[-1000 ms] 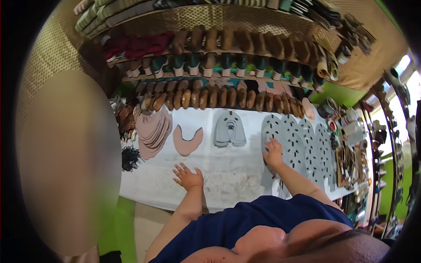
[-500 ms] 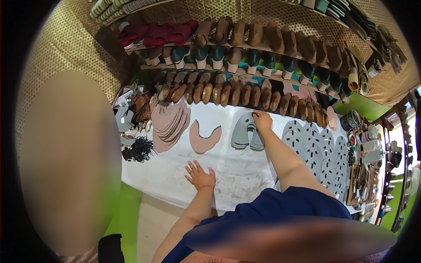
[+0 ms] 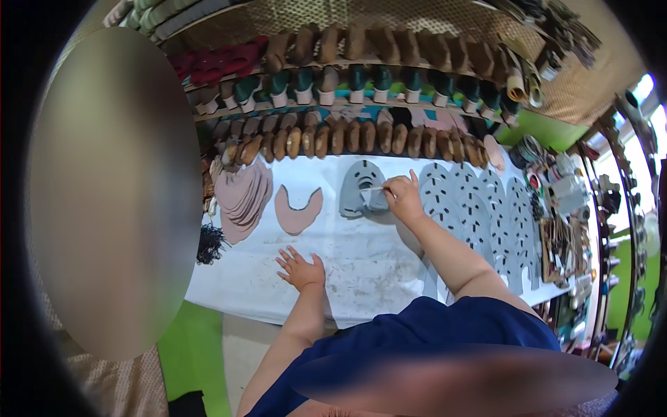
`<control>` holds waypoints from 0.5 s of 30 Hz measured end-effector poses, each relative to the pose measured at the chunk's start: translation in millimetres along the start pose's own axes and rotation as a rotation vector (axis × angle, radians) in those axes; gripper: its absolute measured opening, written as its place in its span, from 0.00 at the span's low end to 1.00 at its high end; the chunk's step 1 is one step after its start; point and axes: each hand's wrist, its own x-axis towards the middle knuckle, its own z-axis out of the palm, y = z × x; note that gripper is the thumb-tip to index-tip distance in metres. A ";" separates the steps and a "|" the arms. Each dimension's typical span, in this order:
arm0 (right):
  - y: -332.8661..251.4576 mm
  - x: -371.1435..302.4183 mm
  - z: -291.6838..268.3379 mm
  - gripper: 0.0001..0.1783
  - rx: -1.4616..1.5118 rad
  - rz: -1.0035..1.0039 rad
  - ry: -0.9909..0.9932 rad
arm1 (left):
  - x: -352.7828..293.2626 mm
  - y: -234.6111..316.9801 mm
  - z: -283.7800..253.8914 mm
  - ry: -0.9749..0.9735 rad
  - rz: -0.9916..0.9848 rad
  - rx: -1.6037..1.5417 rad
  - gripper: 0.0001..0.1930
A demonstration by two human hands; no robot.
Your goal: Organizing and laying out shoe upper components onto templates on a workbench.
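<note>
My left hand (image 3: 301, 270) lies on the white-covered table (image 3: 347, 278) with its fingers spread, holding nothing. A single pink U-shaped piece (image 3: 299, 221) is just beyond it. My right hand (image 3: 404, 197) is closed in a pinch at the right side of a stack of grey U-shaped pieces (image 3: 353, 184). One grey leg looks gripped at its edge, but the fingertips partly hide it. Small black strips show on the stack, one at its top. To the left, pink pieces (image 3: 243, 198) are fanned in an overlapping pile.
Rows of grey pieces with black strips (image 3: 472, 215) cover the table's right side. Wooden shoe lasts (image 3: 333, 141) line its back edge, with shelves of more lasts (image 3: 354, 42) above. A black tangle (image 3: 210, 244) lies at the left edge, cans and containers (image 3: 531, 156) at the right.
My right hand has come nearer from the top of the grey stack to its right side, and a black strip now shows at the top. The view has shifted; my left hand stays spread.
</note>
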 end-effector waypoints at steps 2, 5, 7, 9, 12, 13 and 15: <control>-5.0 -27.1 -33.0 0.06 -0.007 -0.010 0.004 | -1.2 5.8 -3.9 -0.019 0.018 0.019 0.43; -24.7 -59.5 -89.4 0.12 0.039 -0.040 -0.029 | 0.4 9.0 -5.2 -0.050 0.022 0.030 0.43; -43.1 -77.5 -128.7 0.12 0.054 0.004 -0.034 | 0.2 2.6 3.3 0.026 0.001 -0.009 0.43; -58.1 -95.6 -166.3 0.10 0.083 0.039 -0.031 | 0.4 6.3 2.8 0.016 0.016 0.012 0.43; -85.0 -124.8 -225.4 0.09 0.157 0.133 -0.217 | -0.4 10.2 -0.2 0.001 0.008 0.041 0.42; -92.2 -135.0 -240.2 0.09 0.155 0.141 -0.211 | -1.5 8.2 -1.3 -0.013 -0.011 0.057 0.41; -104.3 -156.1 -264.1 0.08 0.253 0.282 -0.391 | -2.4 6.7 0.4 -0.005 -0.001 0.064 0.42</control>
